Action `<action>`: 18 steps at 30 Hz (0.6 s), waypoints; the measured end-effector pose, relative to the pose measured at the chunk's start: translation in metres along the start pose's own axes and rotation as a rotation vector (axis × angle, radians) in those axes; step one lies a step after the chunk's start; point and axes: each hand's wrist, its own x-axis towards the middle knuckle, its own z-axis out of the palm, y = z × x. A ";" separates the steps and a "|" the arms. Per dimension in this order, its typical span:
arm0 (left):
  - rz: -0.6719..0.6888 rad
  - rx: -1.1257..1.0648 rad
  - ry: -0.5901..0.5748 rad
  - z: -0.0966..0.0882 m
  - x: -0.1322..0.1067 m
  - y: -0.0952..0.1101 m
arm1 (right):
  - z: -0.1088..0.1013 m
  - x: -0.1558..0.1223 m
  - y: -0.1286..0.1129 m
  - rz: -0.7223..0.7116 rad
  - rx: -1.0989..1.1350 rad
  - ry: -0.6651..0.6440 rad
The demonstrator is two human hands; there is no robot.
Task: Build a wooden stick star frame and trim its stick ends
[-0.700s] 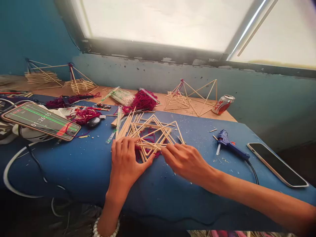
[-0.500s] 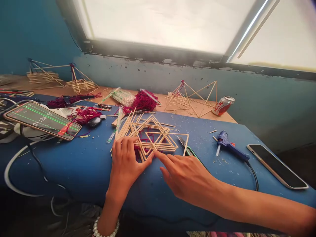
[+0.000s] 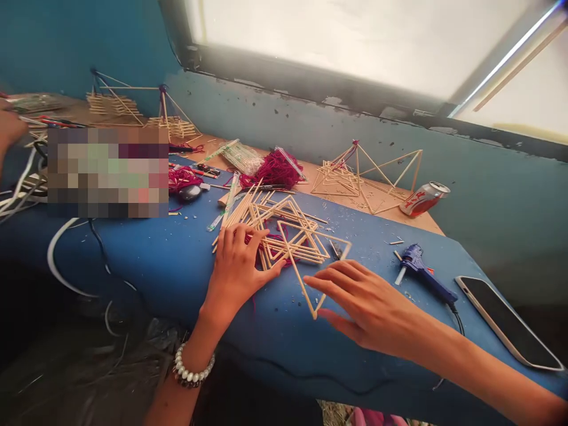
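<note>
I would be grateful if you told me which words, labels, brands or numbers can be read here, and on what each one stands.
The drinks can: red lettering, too blurred to read.
The long strip among the sticks: markings too small to read.
The pixelated patch: anything beneath it is hidden.
The phone: dark screen, no text visible.
No text can be quoted.

matt blue cloth (image 3: 146,254), smooth wooden sticks (image 3: 302,284), glossy metal can (image 3: 425,199)
</note>
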 end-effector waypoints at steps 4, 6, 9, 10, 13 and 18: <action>0.033 0.017 -0.001 0.001 0.001 -0.001 | 0.001 -0.012 0.028 0.022 -0.054 0.001; 0.040 0.035 0.005 0.002 0.002 -0.001 | -0.001 -0.012 0.050 0.072 -0.051 0.022; 0.059 0.049 0.015 0.002 0.003 -0.002 | 0.001 0.000 0.092 0.179 -0.037 0.072; 0.065 0.051 0.019 0.002 0.003 -0.002 | 0.003 0.007 0.107 0.213 -0.028 0.089; 0.071 0.055 0.023 0.002 0.003 -0.003 | 0.015 0.034 0.141 0.250 0.032 0.080; 0.062 0.054 0.027 0.003 0.002 -0.004 | 0.023 0.064 0.160 0.246 0.112 0.025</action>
